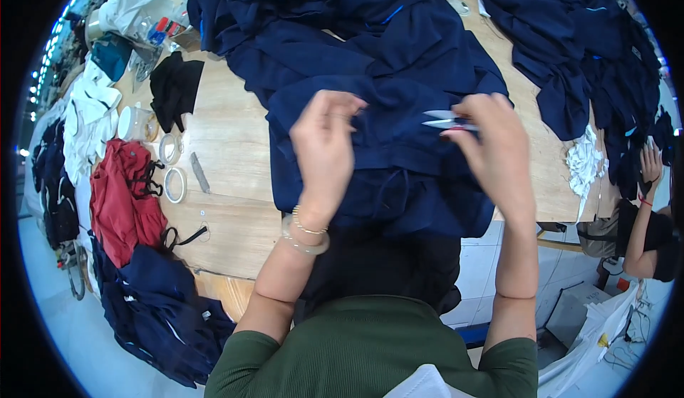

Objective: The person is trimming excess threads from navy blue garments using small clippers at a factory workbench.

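Navy garments [313,49] lie heaped on the table before me, and a waistband with a drawstring [395,184] shows on the nearest one. Over the right part of this cloth, my right hand [495,138] grips small thread snips [443,119]; their two pointed blades are parted and face left. My left hand [324,138] is raised above the cloth on the left, its fingers curled in toward each other. Anything between those fingertips is too small to make out. The snips and my left hand are apart.
At left on the wooden table [231,163] are tape rolls [174,184], a black cloth piece [174,88] and a red garment [127,195]. More navy clothes [563,49] lie at right, beside white scraps [587,163]. Another person's hand [650,161] touches them at far right.
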### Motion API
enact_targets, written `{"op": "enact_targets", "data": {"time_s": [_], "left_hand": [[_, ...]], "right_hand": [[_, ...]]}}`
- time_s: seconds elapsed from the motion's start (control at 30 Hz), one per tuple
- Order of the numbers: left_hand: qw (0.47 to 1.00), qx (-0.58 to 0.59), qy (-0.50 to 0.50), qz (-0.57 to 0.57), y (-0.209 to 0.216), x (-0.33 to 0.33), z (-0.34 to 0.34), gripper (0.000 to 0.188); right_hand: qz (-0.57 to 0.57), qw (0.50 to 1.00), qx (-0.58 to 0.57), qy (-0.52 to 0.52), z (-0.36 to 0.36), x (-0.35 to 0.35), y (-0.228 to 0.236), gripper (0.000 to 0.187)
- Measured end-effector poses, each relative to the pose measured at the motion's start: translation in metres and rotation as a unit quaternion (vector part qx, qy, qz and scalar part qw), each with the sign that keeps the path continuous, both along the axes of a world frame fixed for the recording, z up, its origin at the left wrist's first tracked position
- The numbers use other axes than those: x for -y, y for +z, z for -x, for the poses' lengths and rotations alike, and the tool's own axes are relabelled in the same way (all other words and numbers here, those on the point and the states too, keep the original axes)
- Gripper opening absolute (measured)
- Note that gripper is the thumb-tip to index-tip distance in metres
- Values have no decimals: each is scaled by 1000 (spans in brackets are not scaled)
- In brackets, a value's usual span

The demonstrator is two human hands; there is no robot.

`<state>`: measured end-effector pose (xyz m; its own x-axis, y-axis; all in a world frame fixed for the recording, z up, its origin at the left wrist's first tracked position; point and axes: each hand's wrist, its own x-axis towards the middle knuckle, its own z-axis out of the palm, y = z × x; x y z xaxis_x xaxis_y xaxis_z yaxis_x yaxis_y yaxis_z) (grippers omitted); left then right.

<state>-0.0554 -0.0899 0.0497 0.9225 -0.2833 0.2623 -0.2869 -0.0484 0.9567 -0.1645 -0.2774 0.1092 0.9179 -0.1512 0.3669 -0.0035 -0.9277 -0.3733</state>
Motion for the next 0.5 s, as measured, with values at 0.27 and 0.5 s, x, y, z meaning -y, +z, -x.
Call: {"op": "enact_targets", "data": {"time_s": [0.27,0.5], "left_hand": [[969,9,220,-112,-24,-115,-24,20],[931,159,27,-328,-40,-96,28,37]], "right_hand": [[-261,923,-11,-282,103,52,-64,32],[-165,951,15,-262,98,7,-97,32]]}}
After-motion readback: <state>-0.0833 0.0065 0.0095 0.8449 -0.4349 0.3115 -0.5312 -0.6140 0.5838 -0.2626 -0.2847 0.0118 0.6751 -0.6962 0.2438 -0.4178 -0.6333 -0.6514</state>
